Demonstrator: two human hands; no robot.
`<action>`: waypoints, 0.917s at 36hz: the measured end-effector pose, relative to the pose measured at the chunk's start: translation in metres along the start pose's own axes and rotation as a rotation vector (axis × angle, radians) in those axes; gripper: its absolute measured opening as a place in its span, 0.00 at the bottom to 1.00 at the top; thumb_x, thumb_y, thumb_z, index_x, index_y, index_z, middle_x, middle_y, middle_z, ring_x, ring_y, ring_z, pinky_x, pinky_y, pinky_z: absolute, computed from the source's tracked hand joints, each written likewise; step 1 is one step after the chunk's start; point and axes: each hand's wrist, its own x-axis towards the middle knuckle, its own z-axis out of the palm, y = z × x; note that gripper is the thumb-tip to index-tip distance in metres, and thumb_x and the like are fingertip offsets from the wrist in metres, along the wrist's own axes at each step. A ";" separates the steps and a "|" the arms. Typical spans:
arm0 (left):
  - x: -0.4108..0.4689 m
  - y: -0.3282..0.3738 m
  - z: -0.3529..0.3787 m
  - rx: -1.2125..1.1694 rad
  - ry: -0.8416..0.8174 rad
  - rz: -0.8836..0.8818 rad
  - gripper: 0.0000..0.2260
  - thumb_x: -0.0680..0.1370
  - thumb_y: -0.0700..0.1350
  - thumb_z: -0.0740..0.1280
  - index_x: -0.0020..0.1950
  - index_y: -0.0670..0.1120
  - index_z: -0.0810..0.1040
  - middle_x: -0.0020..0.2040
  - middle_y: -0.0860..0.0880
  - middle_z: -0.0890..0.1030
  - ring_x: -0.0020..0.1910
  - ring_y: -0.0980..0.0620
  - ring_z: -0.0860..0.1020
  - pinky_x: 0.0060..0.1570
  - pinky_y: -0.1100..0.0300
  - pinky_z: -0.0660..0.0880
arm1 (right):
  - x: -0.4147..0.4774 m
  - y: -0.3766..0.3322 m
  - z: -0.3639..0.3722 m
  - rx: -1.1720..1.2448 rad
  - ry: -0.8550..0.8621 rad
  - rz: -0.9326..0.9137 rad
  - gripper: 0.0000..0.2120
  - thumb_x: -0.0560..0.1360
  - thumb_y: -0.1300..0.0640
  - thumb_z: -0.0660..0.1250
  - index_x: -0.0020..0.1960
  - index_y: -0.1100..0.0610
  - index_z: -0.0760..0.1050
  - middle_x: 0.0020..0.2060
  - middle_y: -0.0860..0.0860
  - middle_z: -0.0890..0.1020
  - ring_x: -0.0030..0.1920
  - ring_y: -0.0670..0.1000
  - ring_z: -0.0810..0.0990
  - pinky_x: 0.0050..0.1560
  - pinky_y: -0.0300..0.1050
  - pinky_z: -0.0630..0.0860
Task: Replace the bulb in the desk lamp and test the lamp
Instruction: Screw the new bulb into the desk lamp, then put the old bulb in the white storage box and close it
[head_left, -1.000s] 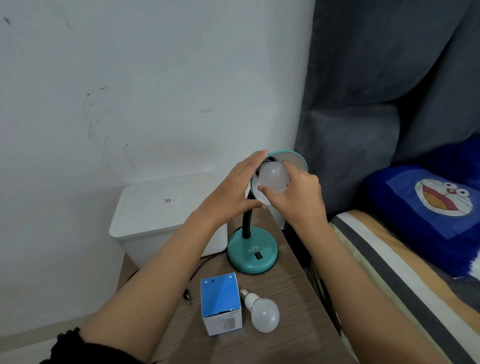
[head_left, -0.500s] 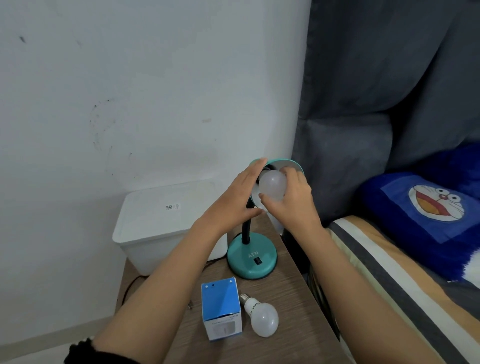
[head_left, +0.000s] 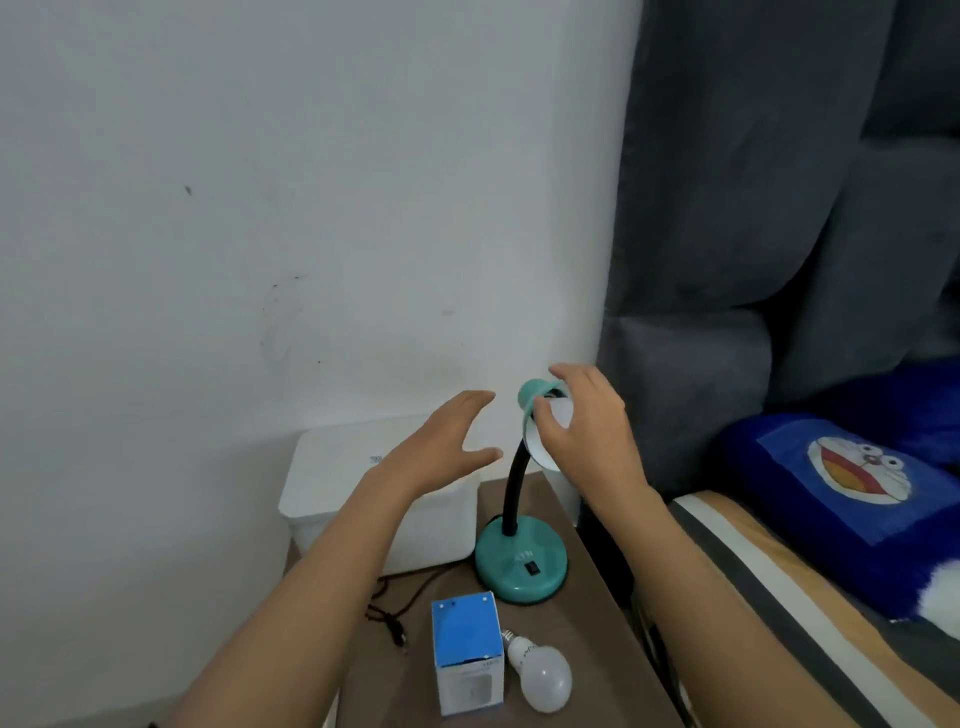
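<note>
Right hand on the bulb in the lamp shade, left hand free.

Nearest me, in front of the teal desk lamp's base (head_left: 521, 564), I see a spare bulb (head_left: 540, 679) beside a blue box (head_left: 466, 649). Above the base, my right hand (head_left: 587, 423) grips the fitted bulb (head_left: 560, 413) in the shade (head_left: 535, 396); my left hand (head_left: 441, 441) hovers spread, left of it.

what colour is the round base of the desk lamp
Teal green, with a small black switch on top; the round lamp base shows clearly in the head view.
</note>
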 end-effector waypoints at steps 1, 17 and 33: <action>-0.005 -0.005 -0.005 -0.013 0.027 -0.024 0.30 0.76 0.53 0.66 0.75 0.52 0.57 0.75 0.55 0.59 0.73 0.56 0.60 0.67 0.62 0.58 | 0.000 -0.008 0.003 0.017 -0.007 -0.020 0.19 0.76 0.56 0.64 0.65 0.58 0.71 0.62 0.52 0.76 0.63 0.50 0.73 0.62 0.40 0.68; -0.060 -0.172 -0.034 -0.199 0.293 -0.526 0.32 0.69 0.70 0.63 0.67 0.53 0.70 0.65 0.53 0.74 0.64 0.53 0.73 0.66 0.49 0.70 | 0.001 0.008 0.153 0.072 -0.541 0.296 0.31 0.77 0.49 0.62 0.74 0.62 0.57 0.73 0.58 0.62 0.72 0.56 0.62 0.71 0.46 0.60; -0.057 -0.205 0.004 -0.588 0.453 -0.597 0.25 0.71 0.46 0.74 0.65 0.49 0.69 0.57 0.54 0.76 0.57 0.52 0.75 0.55 0.59 0.73 | 0.012 0.047 0.201 0.206 -0.461 0.497 0.23 0.69 0.49 0.72 0.58 0.59 0.71 0.56 0.56 0.78 0.56 0.56 0.77 0.54 0.47 0.74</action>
